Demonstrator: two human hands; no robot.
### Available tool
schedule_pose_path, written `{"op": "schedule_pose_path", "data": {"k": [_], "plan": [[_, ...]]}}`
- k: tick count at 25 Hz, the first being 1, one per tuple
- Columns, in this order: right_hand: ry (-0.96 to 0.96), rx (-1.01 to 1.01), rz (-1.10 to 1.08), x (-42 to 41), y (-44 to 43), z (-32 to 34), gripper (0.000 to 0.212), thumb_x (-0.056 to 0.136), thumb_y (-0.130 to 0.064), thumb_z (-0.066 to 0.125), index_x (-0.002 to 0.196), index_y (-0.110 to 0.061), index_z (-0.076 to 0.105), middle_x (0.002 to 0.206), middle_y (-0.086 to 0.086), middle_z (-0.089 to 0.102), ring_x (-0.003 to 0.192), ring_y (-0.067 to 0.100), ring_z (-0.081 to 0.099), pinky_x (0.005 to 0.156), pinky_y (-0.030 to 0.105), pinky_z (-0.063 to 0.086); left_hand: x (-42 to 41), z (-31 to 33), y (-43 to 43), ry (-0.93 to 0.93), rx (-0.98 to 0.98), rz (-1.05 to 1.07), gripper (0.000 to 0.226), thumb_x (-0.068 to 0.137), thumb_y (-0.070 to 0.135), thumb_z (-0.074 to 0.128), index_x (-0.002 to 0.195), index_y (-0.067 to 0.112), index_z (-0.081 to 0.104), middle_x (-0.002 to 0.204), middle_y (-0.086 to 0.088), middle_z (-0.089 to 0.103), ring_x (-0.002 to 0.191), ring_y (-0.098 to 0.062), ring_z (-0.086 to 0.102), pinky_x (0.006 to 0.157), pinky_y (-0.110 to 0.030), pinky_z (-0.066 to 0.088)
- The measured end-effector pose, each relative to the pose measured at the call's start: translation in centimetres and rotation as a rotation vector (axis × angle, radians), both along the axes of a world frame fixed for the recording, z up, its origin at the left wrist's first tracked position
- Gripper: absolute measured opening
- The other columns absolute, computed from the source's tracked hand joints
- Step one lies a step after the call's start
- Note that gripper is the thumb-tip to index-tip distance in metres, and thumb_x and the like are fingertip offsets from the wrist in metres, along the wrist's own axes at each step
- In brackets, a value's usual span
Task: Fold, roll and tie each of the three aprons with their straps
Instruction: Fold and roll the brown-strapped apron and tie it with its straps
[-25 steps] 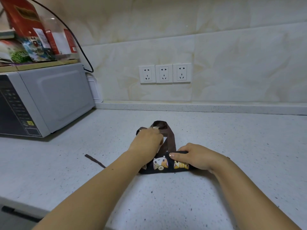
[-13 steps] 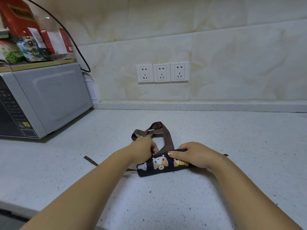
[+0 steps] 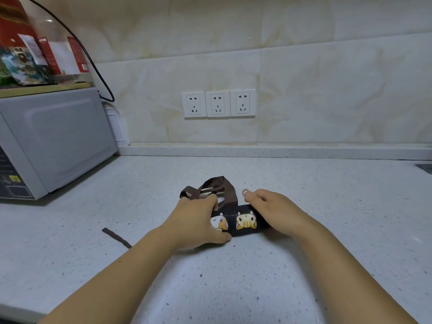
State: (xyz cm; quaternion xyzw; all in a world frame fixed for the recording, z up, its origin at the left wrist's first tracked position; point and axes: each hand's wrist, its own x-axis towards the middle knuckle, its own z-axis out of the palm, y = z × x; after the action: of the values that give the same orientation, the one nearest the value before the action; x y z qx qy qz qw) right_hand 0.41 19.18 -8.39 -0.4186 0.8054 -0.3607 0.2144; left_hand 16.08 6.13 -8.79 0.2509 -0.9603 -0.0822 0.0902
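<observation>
Apron roll (image 3: 245,222) between left hand (image 3: 196,220) and right hand (image 3: 273,211) (strap loop (image 3: 225,183) behind)

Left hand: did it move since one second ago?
Yes. The left hand came toward the person, away from the wall sockets, and now covers the left end of the rolled apron.
</observation>
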Motion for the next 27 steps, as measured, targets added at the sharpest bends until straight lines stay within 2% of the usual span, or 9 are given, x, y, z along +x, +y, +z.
{"op": "schedule_pose_path", "data": {"k": [2, 4, 6, 10, 15, 18, 20, 24, 27], "plan": [[0.037, 0.026, -0.051, -0.2, 0.2, 0.6, 0.052, 0.094, -0.065, 0.026, 0.103, -0.025, 0.059, 0.092, -0.004, 0.065, 0.082, 0.010, 0.059, 0.070, 0.027, 0.044, 0.3, 0.0, -0.2, 0.055, -0.066, 0.037, 0.056, 0.071, 0.068, 0.067, 0.094, 0.023, 0.041, 0.073, 0.011, 0.053, 0.071, -0.012, 0.052, 0.066, -0.024, 0.033], [-0.025, -0.035, -0.084, -0.1, 0.1, 1.0, 0.046, 0.095, -0.062, 0.034, 0.100, -0.025, 0.061, 0.087, -0.007, 0.066, 0.081, 0.008, 0.059, 0.071, 0.026, 0.044, 0.7, -0.2, -0.5, 0.089, -0.055, 0.061, 0.059, 0.071, 0.069, 0.067, 0.098, 0.023, 0.042, 0.074, 0.012, 0.053, 0.069, -0.010, 0.052, 0.070, -0.026, 0.037], [-0.235, -0.177, -0.133, 0.1, -0.1, 1.4, 0.034, 0.090, -0.057, 0.053, 0.097, -0.026, 0.065, 0.078, -0.013, 0.063, 0.070, 0.003, 0.057, 0.061, 0.022, 0.041, 1.0, -0.5, -0.6, 0.127, -0.008, 0.079, 0.061, 0.070, 0.069, 0.068, 0.105, 0.025, 0.044, 0.082, 0.012, 0.059, 0.076, -0.013, 0.056, 0.070, -0.027, 0.040], [-0.635, -0.389, -0.226, -1.0, 0.9, 1.9, 0.023, 0.081, -0.032, 0.074, 0.097, -0.018, 0.066, 0.052, -0.010, 0.039, 0.044, 0.007, 0.029, 0.040, 0.019, 0.021, 1.5, -0.6, -0.6, 0.147, 0.007, 0.064, 0.060, 0.075, 0.066, 0.066, 0.116, 0.026, 0.048, 0.086, 0.014, 0.062, 0.076, -0.010, 0.057, 0.065, -0.019, 0.033], [-0.925, -0.499, -0.225, -2.2, 1.8, 1.9, 0.022, 0.085, 0.001, 0.060, 0.093, -0.017, 0.052, 0.047, -0.007, 0.028, 0.039, 0.006, 0.021, 0.037, 0.018, 0.011, 1.9, -0.3, 0.0, 0.121, -0.001, 0.047, 0.056, 0.079, 0.063, 0.064, 0.118, 0.026, 0.047, 0.075, 0.017, 0.053, 0.067, -0.005, 0.052, 0.062, -0.016, 0.033], [-0.809, -0.543, -0.073, -2.3, 2.3, 2.3, 0.027, 0.085, 0.007, 0.050, 0.104, -0.010, 0.059, 0.059, 0.002, 0.042, 0.053, 0.011, 0.030, 0.047, 0.024, 0.017, 2.3, -0.4, -0.5, 0.101, -0.082, 0.010, 0.043, 0.079, 0.062, 0.063, 0.110, 0.036, 0.045, 0.084, 0.020, 0.056, 0.068, 0.000, 0.047, 0.079, -0.023, 0.033], [-0.620, -0.526, 0.039, -1.9, 2.5, 2.6, 0.030, 0.086, 0.007, 0.050, 0.107, -0.010, 0.063, 0.067, 0.004, 0.049, 0.060, 0.012, 0.039, 0.053, 0.024, 0.026, 2.2, -0.1, -0.2, 0.086, -0.151, -0.055, 0.034, 0.078, 0.058, 0.062, 0.097, 0.036, 0.044, 0.086, 0.017, 0.057, 0.078, -0.003, 0.049, 0.080, -0.028, 0.031], [-0.166, -0.293, 0.115, -0.8, 2.1, 2.4, 0.028, 0.087, 0.000, 0.055, 0.093, -0.023, 0.070, 0.070, -0.003, 0.058, 0.068, 0.009, 0.055, 0.070, 0.021, 0.046, 1.5, -0.2, 1.1, 0.028, -0.298, -0.136, 0.027, 0.083, 0.051, 0.055, 0.096, 0.038, 0.036, 0.094, 0.015, 0.055, 0.090, -0.007, 0.049, 0.079, -0.032, 0.025], [-0.140, -0.221, 0.109, -0.3, 1.8, 2.0, 0.021, 0.089, -0.006, 0.059, 0.088, -0.023, 0.070, 0.074, -0.006, 0.065, 0.070, 0.008, 0.059, 0.070, 0.021, 0.047, 1.4, -0.8, 1.3, 0.072, -0.307, -0.127, 0.027, 0.084, 0.051, 0.051, 0.103, 0.041, 0.035, 0.095, 0.017, 0.053, 0.092, -0.009, 0.049, 0.081, -0.033, 0.025]]}}
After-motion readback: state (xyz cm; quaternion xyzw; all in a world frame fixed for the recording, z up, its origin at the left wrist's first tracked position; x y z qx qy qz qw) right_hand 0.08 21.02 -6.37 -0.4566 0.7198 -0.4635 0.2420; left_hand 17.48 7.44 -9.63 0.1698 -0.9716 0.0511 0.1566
